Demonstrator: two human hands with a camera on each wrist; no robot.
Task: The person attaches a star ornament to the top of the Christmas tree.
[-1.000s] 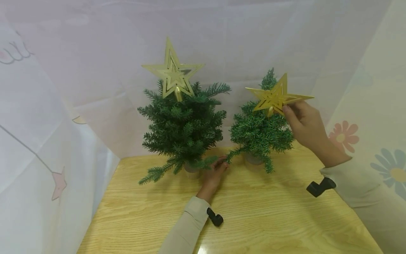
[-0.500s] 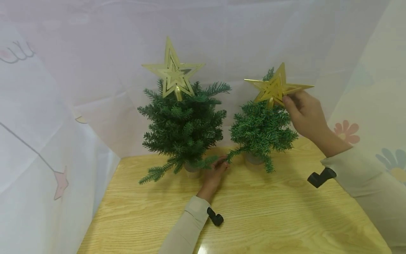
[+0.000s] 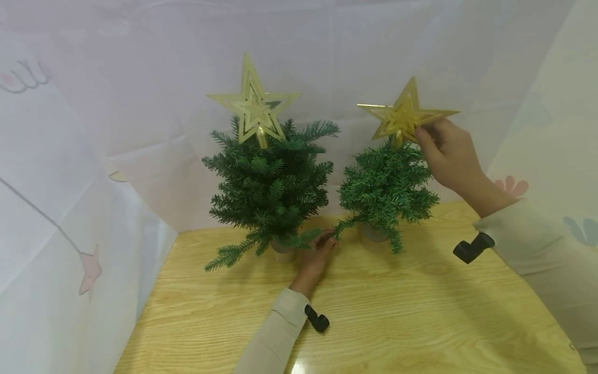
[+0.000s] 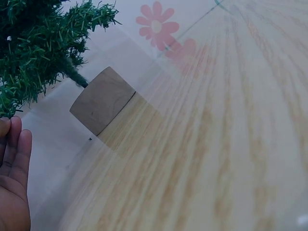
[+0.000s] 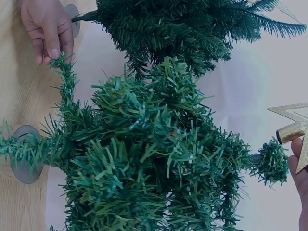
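Observation:
In the head view, my right hand [image 3: 450,153] pinches a gold star tree topper [image 3: 404,115] by a lower point, over the smaller artificial Christmas tree [image 3: 385,182]. Seen from the right wrist, the star's hollow tube [image 5: 291,132] lies close to the tree's tip [image 5: 273,162], with a slight gap apparent. My left hand [image 3: 317,254] is low between the two trees. Its thumb and fingers pinch the end of a low branch [image 5: 67,79] of the smaller tree. That tree's round wooden base [image 4: 103,101] stands on the table in the left wrist view.
A bigger, darker Christmas tree [image 3: 275,182] stands to the left, bearing another gold star [image 3: 257,109] at its top. Both trees are on a wood-grain table [image 3: 374,317], in front of a pale cloth backdrop [image 3: 163,67] with printed flowers.
My right hand has raised the gold star, bringing its tube from in front of the foliage up to the smaller tree's tip. My left hand has stayed in place.

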